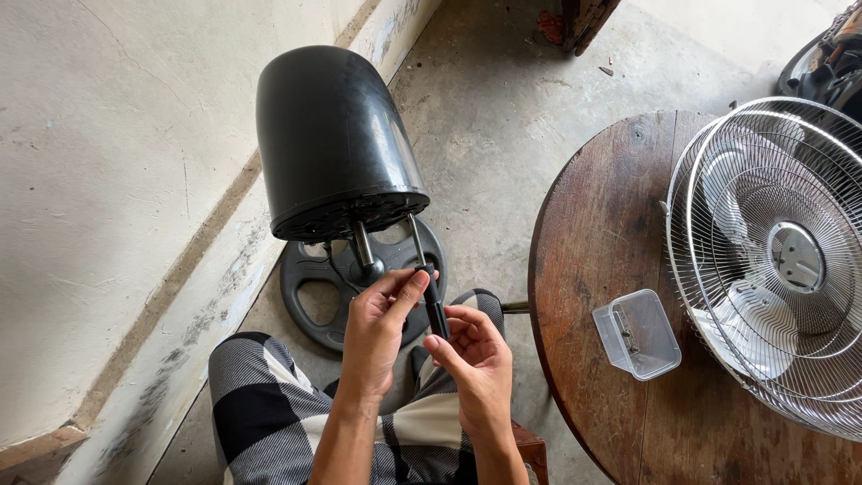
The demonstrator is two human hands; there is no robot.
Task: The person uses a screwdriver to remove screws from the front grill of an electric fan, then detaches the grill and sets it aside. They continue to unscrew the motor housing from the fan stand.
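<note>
A black fan motor housing (330,139) stands on its pole above a round black base (310,301) on the concrete floor. A screwdriver (429,286) with a metal shaft and black handle points up into the underside of the housing. My left hand (377,328) pinches the top of the handle. My right hand (476,359) holds the lower end of the same handle. Both hands are over my lap, in black-and-white checked cloth.
A round wooden table (593,233) stands to the right. On it lie metal wire fan grilles (777,256) and a small clear plastic box (637,334) holding small parts. A pale wall (108,180) runs along the left.
</note>
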